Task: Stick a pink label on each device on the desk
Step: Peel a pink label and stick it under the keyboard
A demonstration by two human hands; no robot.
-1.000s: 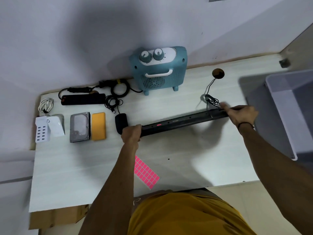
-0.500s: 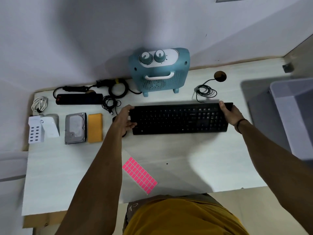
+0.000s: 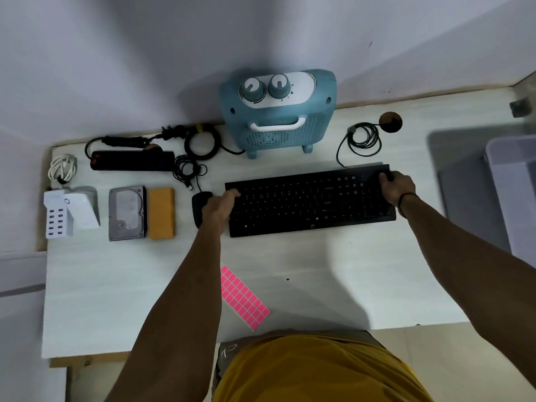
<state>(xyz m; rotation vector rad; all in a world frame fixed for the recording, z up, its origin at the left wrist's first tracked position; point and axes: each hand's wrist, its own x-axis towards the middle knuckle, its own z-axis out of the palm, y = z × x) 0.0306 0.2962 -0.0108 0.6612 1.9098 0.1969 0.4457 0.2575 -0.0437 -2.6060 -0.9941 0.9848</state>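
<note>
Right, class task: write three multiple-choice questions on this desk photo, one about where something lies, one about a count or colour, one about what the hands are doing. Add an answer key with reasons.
1. Where does the sheet of pink rectangular labels lie?
A. on the blue heater
B. on the white desk near its front edge
C. under the hard drive

2. How many round knobs sit on top of the blue plastic fan heater?
A. one
B. two
C. four

3. What are the two hands doing?
A. peeling a label
B. hanging idle
C. gripping the ends of the flat black keyboard

Key: 1 B, the sheet rests on the desk beside the left forearm. 2 B, two knobs show side by side. 3 C, the left hand and right hand each hold one end.
</note>
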